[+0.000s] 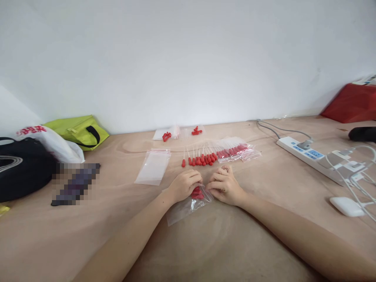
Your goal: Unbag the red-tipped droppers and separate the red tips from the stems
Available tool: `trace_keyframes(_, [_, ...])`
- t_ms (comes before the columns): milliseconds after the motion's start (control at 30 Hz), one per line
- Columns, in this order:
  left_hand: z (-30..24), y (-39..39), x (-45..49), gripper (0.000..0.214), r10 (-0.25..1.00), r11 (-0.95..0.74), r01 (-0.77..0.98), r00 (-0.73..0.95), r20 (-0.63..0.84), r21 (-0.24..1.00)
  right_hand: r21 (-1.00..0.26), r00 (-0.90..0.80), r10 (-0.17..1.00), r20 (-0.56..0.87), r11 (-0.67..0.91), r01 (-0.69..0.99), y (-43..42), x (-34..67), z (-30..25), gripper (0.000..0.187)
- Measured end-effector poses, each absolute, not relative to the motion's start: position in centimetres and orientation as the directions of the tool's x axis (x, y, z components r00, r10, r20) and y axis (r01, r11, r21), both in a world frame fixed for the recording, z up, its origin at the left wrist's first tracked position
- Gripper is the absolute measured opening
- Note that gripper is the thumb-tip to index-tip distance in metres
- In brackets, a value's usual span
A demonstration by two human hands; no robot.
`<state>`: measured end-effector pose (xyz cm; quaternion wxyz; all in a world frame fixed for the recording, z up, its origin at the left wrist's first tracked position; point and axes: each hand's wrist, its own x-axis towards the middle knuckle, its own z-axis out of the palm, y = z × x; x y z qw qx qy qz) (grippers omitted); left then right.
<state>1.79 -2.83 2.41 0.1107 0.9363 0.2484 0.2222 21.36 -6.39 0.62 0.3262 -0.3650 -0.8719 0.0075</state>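
Observation:
A clear zip bag (181, 211) with several red rubber pieces (197, 192) inside lies flat on the table between my hands. My left hand (185, 185) has its fingers curled over the bag's upper edge. At the opposite corner, my right hand (225, 185) is closed with its fingertips pinching the bag's edge. Just beyond my hands runs a row of thin clear droppers with red bulbs (202, 159), bulbs toward me. To their right, more red-bulbed droppers (232, 151) lie in overlapping clear zip bags. My fingers partly hide the bag's opening.
An unfilled zip bag (152, 167) lies left of my hands. Two bags with red pieces (167, 136) lie near the wall. A power strip (314, 158) with cables and a white charger (346, 206) occupy the right. A green bag (79, 133) and a black bag (26, 168) stand left.

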Motion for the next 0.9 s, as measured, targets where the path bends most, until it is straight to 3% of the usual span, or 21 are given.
trace_keyframes(300, [2.63,-2.68,1.61,0.020,0.498,-0.864,0.415,0.788,0.363,0.285,-0.048,-0.512,0.428,0.744,0.800,0.599,-6.10,21.43,0.13,0.016])
trace_keyframes(500, [2.54,-2.59,1.63,0.017,0.474,-0.879,0.397,0.791,0.386,0.265,0.069,-0.538,0.328,0.777,0.804,0.591,-6.27,21.37,0.51,0.018])
trace_keyframes(700, [2.83,-2.60,1.82,0.010,0.466,-0.883,0.379,0.776,0.424,0.276,0.133,-0.578,0.288,0.763,0.806,0.577,-6.31,21.38,0.52,0.018])
trace_keyframes(900, [3.03,-2.56,1.91,0.006,0.471,-0.877,0.361,0.778,0.415,0.317,0.108,-0.579,0.309,0.755,0.811,0.575,-6.43,21.35,0.59,0.019])
